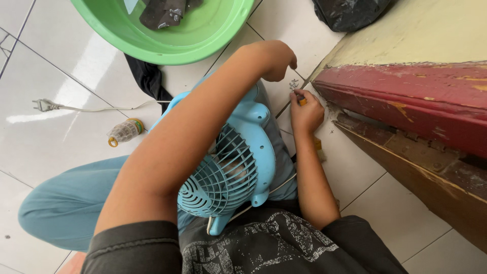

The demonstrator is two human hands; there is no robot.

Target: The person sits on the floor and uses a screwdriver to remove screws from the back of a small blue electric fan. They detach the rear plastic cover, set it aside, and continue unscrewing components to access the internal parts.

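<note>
The person sits on a white tiled floor (pixel 61 66) with a small light-blue table fan (pixel 231 167) resting across the lap, its grille facing up toward the camera and its white cord running along the lower edge of the housing.

The right hand (pixel 306 112) is curled into a loose fist, the thumb and forefinger pinched on a small screwdriver (pixel 301 100) with a yellow-orange handle; only a short bit of the handle shows above the fingers (pixel 299 94), the rest hidden in the palm. The tool sits at the top of the fist, pointing toward a little cluster of small dark screws (pixel 293 84) lying on the tile just beyond the fingertips.

The left hand (pixel 276 60) reaches across over the fan, its fingers bent inward and the forefinger tip pointing down just above that same cluster. It appears to hold nothing, though the palm side is turned away, so this cannot be told for certain. The 2 hands are close together, with the screws between them.

Beyond the arms stands a green plastic basin (pixel 203 35) holding water and dark cloth. A white plug (pixel 44 105) on its cord lies on the floor at the left, near a small clear bottle (pixel 123 132) lying on its side. A worn red wooden ledge (pixel 406 101) runs along the right.
</note>
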